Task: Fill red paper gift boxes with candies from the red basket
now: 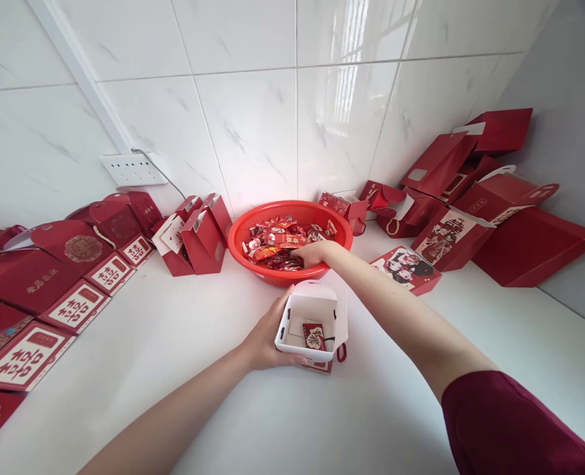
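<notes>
My left hand (265, 338) is wrapped round the left side of a small gift box (294, 310), white inside, with its top open towards me. A red and cream packet (314, 336) lies inside it, and a red cord handle (341, 352) hangs at its right. My right hand (313, 253) reaches into a red plastic basket (240, 227) filled with red-wrapped candies (285, 239). Its fingertips are down among the candies, so I cannot see whether they hold one.
Closed red gift boxes (82, 264) line the left side. Open red boxes (206, 237) stand left of the basket, and more boxes (441, 165) are piled at the right. A flat printed box (406, 269) lies near my right forearm. Behind is a tiled wall (253, 125) with a power strip (133, 170).
</notes>
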